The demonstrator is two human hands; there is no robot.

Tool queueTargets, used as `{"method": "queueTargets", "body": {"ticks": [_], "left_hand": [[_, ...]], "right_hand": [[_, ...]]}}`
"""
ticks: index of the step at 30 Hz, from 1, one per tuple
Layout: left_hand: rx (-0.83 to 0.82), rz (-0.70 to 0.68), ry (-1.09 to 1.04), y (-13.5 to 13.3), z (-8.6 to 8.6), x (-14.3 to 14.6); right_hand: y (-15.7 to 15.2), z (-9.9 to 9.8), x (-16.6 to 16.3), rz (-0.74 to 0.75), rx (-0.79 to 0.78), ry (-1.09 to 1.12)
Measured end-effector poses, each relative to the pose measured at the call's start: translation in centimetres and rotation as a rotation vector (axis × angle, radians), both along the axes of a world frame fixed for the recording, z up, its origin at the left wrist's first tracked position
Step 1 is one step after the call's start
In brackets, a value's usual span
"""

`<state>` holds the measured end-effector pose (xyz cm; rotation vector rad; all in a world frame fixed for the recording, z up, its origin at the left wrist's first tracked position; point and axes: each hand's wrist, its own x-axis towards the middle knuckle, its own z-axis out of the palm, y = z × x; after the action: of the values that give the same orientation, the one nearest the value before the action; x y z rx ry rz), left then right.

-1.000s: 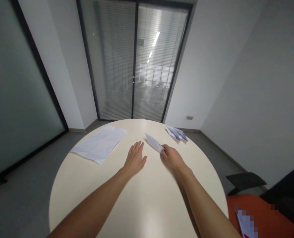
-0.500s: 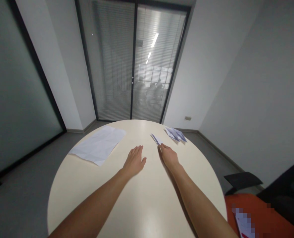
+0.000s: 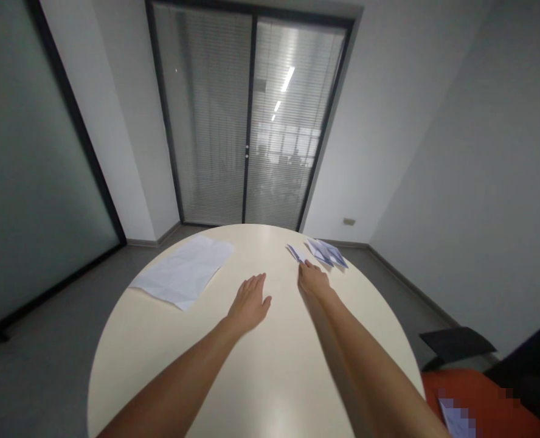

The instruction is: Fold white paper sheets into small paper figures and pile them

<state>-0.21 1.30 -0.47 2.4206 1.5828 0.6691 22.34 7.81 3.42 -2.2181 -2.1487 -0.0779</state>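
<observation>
My right hand [image 3: 313, 278] reaches far across the round cream table [image 3: 261, 371], fingers pinched on a small folded white paper [image 3: 294, 252]. That folded paper sits just left of a small heap of other folded papers [image 3: 327, 252] near the table's far right edge. My left hand [image 3: 249, 302] lies flat on the tabletop at the middle, fingers stretched out and together, holding nothing. A creased flat white sheet [image 3: 183, 272] lies at the far left of the table.
An orange seat [image 3: 484, 404] with a paper on it and a black chair arm [image 3: 456, 342] stand to the right of the table. Glass doors with blinds [image 3: 252, 121] are beyond the table; grey floor surrounds it.
My right hand has carried the folded paper away from me and to the right, close to the heap of folded papers. My left hand has stayed flat in place.
</observation>
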Motion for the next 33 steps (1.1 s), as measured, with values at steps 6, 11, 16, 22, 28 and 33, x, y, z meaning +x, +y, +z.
{"method": "queueTargets", "body": {"ticks": [6, 11, 16, 22, 28, 33], "left_hand": [[-0.010, -0.009, -0.008, 0.3, 0.1, 0.0], [-0.023, -0.002, 0.006, 0.6, 0.2, 0.1], [-0.031, 0.001, 0.007, 0.8, 0.3, 0.1], [-0.020, 0.002, 0.001, 0.9, 0.0, 0.1], [0.029, 0.006, -0.025, 0.8, -0.4, 0.4], [0.138, 0.033, -0.078, 0.6, -0.3, 0.5]], "right_hand": [[2.2, -0.1, 0.6, -0.053, 0.016, 0.024], [3.9, -0.4, 1.4, -0.057, 0.048, 0.047], [5.1, -0.7, 1.9, -0.074, 0.067, 0.064], [5.4, -0.8, 1.7, -0.091, 0.116, 0.017], [3.0, -1.4, -0.5, -0.034, 0.261, -0.023], [-0.7, -1.3, -2.3, 0.014, 0.181, 0.014]]}}
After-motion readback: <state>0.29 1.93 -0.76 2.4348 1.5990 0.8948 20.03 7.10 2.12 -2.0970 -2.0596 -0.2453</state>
